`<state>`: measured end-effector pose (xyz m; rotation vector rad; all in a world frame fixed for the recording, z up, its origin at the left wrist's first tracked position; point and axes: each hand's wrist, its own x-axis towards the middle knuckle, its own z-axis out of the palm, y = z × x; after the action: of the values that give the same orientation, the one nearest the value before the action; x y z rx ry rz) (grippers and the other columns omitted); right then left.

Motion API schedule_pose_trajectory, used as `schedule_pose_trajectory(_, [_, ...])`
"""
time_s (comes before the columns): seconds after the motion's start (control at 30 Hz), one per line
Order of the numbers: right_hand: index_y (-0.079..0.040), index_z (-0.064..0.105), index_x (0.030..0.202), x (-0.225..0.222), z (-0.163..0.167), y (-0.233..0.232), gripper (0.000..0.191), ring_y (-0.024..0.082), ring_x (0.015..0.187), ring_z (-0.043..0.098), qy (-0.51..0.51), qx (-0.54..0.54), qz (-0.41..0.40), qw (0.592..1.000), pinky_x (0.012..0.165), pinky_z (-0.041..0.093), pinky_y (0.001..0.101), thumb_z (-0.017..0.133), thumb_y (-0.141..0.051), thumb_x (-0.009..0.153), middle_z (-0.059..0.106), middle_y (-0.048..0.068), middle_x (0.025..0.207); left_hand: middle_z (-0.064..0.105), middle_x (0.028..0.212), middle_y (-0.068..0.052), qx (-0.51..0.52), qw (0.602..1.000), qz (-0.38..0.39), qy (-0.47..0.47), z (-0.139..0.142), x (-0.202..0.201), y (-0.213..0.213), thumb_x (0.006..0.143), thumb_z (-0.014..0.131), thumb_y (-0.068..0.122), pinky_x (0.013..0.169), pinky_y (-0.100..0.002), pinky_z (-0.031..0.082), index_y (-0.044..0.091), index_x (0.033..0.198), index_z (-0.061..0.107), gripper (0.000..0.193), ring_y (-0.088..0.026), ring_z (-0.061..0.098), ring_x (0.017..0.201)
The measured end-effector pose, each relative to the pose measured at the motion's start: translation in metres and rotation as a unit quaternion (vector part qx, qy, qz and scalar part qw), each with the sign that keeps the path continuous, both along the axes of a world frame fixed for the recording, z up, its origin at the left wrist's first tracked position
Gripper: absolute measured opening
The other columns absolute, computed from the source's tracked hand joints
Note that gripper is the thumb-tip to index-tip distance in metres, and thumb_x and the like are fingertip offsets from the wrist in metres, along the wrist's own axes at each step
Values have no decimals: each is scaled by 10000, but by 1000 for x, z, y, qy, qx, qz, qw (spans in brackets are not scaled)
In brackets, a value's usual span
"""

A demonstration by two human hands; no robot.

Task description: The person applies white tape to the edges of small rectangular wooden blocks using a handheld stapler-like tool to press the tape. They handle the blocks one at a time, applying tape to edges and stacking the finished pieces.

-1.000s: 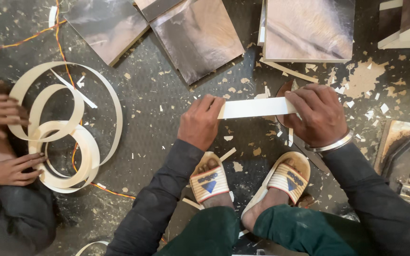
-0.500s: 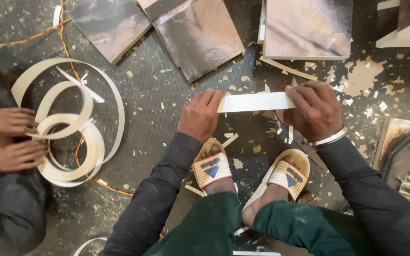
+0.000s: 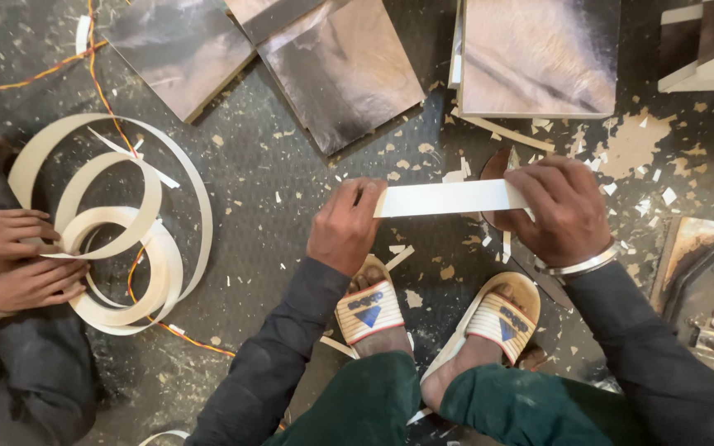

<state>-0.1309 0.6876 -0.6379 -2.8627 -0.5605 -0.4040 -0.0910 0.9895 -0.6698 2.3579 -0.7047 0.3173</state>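
Head view, looking straight down at a littered floor [image 3: 291,239] strewn with chips and offcuts. Centre frame: left hand [image 3: 345,225] and right hand [image 3: 566,211] hold a short pale strip [image 3: 448,198] stretched level between them, above the sandalled feet [image 3: 431,318]. Left hand is curled closed, pinching the strip's left end; right hand is folded over the right end, fingers wrapped down, grip closed. Strip sits taut, clear of the floor. Judged step: a cut length of edging held out flat, seemingly being checked or straightened. The next move would call for both pinches to stay firm so the strip does not curl or twist. Left of frame: another person's two hands [image 3: 18,264] rest on a loose coil [image 3: 117,239] of the same pale band. Upper frame: three dark panels [image 3: 349,74] lying flat. An orange wire [image 3: 101,91] runs under the coil.
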Motion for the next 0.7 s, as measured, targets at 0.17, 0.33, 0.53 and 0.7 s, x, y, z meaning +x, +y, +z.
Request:
schedule_pose_trajectory(0.17, [22,674,1162,12,12,-3,798,331,1059,625,54,39,25,997,958,477,460,838,-540,620,697,201,1083,673,1135,-122,-40,998,12,53,-9,-2,3,766,781,6,905,-419,555,48,1188,627,452,-333,679,1046])
schedule_pose_trajectory(0.33, [-31,662,1295,35,11,14,618,318,1004,631,153,100,-45,982,975,452,492,563,-558,988,705,156,1043,718,1050,-99,-109,988,34,109,-20,4,2,761,790,19,908,-427,544,73,1078,672,342,-320,683,1012])
schedule_pose_trajectory(0.53, [-115,708,1149,61,-9,52,662,307,926,646,273,-96,-156,945,963,416,495,416,-689,996,705,142,881,721,1093,-130,-246,945,-10,216,-43,7,-6,880,781,91,935,-412,566,67,1129,691,266,-326,721,1068])
schedule_pose_trajectory(0.7, [-81,660,1272,74,3,124,871,331,842,586,210,-61,-123,968,832,395,518,414,-822,886,666,165,820,735,1207,-117,-229,935,7,271,-77,-2,-9,882,691,178,1004,-388,587,74,1197,688,332,-296,738,1153])
